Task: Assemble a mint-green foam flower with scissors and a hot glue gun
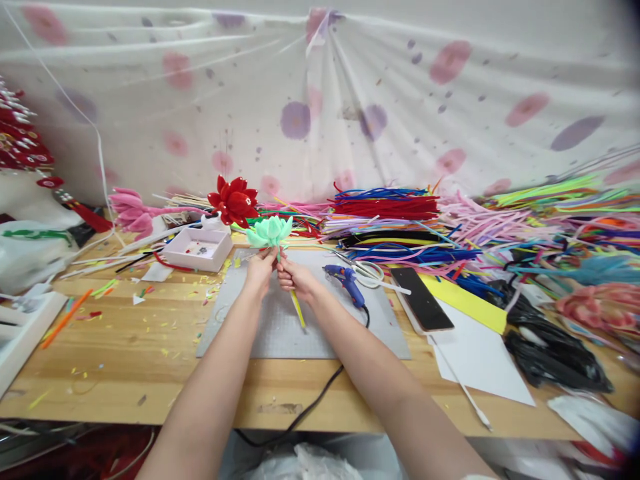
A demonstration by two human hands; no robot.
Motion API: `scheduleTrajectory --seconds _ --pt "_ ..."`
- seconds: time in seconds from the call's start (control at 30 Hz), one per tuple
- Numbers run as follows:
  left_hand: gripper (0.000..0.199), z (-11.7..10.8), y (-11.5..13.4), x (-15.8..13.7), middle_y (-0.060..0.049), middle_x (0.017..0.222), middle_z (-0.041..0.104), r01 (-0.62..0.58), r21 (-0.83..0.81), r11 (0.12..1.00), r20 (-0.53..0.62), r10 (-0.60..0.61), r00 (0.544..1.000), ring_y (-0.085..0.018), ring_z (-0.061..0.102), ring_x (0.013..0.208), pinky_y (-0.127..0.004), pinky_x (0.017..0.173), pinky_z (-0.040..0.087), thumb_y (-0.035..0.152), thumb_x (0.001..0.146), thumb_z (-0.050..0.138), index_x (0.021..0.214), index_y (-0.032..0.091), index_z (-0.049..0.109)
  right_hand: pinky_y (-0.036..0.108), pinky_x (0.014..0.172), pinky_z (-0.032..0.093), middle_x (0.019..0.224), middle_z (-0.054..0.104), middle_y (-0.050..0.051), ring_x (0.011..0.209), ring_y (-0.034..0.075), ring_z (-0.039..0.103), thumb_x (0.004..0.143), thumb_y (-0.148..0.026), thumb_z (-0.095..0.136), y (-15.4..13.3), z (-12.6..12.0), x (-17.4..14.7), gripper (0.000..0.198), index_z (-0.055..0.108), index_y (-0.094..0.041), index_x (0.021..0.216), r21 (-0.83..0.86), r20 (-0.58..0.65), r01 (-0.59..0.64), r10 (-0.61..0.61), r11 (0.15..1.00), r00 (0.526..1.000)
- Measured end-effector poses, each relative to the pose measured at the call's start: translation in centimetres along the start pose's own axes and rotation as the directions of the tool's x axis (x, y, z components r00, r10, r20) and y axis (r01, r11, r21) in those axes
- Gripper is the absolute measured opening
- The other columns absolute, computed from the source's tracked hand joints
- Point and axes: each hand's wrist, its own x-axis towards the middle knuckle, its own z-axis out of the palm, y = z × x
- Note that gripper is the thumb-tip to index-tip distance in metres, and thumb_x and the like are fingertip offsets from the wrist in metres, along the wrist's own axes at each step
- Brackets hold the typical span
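Note:
A mint-green pipe-cleaner flower (270, 231), its petals spread upward, is held over the grey cutting mat (270, 333). My left hand (264, 267) pinches it just beneath the petals. Right beside it, my right hand (295, 277) is closed around the stem, the two hands nearly touching. Out of the bottom of my right hand a yellow strip (299, 310) slants down over the mat; whether it joins the flower is hidden by the fingers. A blue glue gun (349, 283) lies on the mat to the right, with white-handled scissors (367, 272) behind it.
Pipe-cleaner bundles (385, 207) line the table's back. A red flower (233, 201) stands behind a small pale box (199, 249). A phone (421, 299), white paper (480, 353) and a black plastic bag (555, 347) lie rightward. The glue gun's cord (320, 398) hangs over the front edge.

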Motion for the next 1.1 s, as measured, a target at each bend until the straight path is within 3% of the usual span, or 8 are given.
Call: scheduleTrajectory --seconds 0.13,0.3,0.37,0.57,0.67,0.83,0.97,1.1 --pt "0.026 0.3 -0.5 0.1 0.000 0.050 0.059 -0.031 0.017 0.999 -0.057 0.032 0.998 -0.009 0.053 0.048 -0.024 0.056 0.042 0.034 0.057 0.076 0.065 0.011 0.066 0.014 0.035 0.007 0.041 0.020 -0.012 0.033 0.002 0.010 0.090 -0.042 0.040 0.4 -0.2 0.2 0.033 0.034 -0.019 0.067 -0.012 -0.007 0.015 -0.015 1.000 1.000" --pt "0.027 0.1 -0.3 0.0 -0.003 0.058 0.063 0.015 0.011 1.000 0.114 -0.016 0.993 -0.009 0.056 0.054 -0.024 0.061 0.045 0.033 0.059 0.075 0.073 0.011 0.067 0.014 0.035 0.007 0.042 0.020 -0.012 0.034 0.002 0.009 0.089 -0.044 0.041 0.4 -0.6 0.0 0.034 0.034 -0.019 0.067 0.012 0.005 0.012 -0.012 1.000 1.000" --pt "0.025 0.0 -0.2 0.0 -0.004 0.061 0.064 0.026 0.025 0.999 0.133 -0.029 0.991 -0.009 0.056 0.055 -0.023 0.061 0.045 0.031 0.060 0.074 0.072 0.010 0.067 0.014 0.035 0.007 0.042 0.020 -0.012 0.034 0.002 0.009 0.088 -0.044 0.043 0.4 -0.5 -0.1 0.034 0.034 -0.019 0.067 0.028 0.015 0.008 -0.009 1.000 1.000" --pt "0.025 -0.1 0.5 0.3 -0.002 0.055 0.061 -0.029 0.068 0.997 0.008 0.029 1.000 -0.005 0.044 0.038 -0.020 0.043 0.035 0.032 0.061 0.074 0.065 0.010 0.063 0.014 0.036 0.010 0.042 0.026 -0.012 0.034 0.002 0.014 0.084 -0.047 0.049 0.8 0.0 0.4 0.033 0.041 -0.019 0.070 -0.012 -0.022 0.021 -0.021 1.000 1.000" --pt "0.025 0.2 1.3 0.4 0.000 0.053 0.058 -0.039 0.031 0.999 -0.050 0.040 0.998 -0.009 0.054 0.048 -0.022 0.049 0.041 0.030 0.058 0.076 0.065 0.010 0.063 0.015 0.036 0.010 0.042 0.027 -0.012 0.034 0.002 0.016 0.080 -0.047 0.054 1.2 -0.1 0.7 0.032 0.043 -0.019 0.070 -0.085 -0.015 0.092 -0.093 0.992 0.996" --pt "0.024 0.1 1.6 0.6 -0.001 0.056 0.059 0.001 0.018 1.000 -0.041 -0.001 0.999 -0.011 0.057 0.052 -0.024 0.052 0.044 0.028 0.058 0.077 0.067 0.010 0.064 0.017 0.037 0.009 0.044 0.027 -0.012 0.034 0.003 0.016 0.076 -0.050 0.056 1.4 -0.5 1.0 0.033 0.045 -0.019 0.070 -0.158 -0.023 0.142 -0.148 0.977 0.989" --pt "0.024 -0.4 1.5 0.7 -0.003 0.057 0.060 0.024 0.062 0.998 0.000 -0.024 1.000 -0.012 0.058 0.051 -0.021 0.045 0.039 0.027 0.057 0.076 0.067 0.009 0.065 0.018 0.038 0.009 0.044 0.030 -0.012 0.035 0.003 0.017 0.077 -0.046 0.056 1.2 -0.6 0.6 0.028 0.051 -0.020 0.087 -0.200 -0.037 0.143 -0.153 0.969 0.987" --pt "0.023 -0.4 1.7 0.6 -0.003 0.058 0.062 0.029 0.073 0.997 -0.011 -0.029 1.000 -0.012 0.059 0.054 -0.023 0.052 0.044 0.026 0.057 0.076 0.068 0.010 0.065 0.018 0.039 0.008 0.046 0.032 -0.013 0.034 0.004 0.017 0.078 -0.044 0.056 0.7 -0.3 0.1 0.037 0.047 -0.025 0.109 -0.210 -0.036 0.142 -0.153 0.967 0.988"
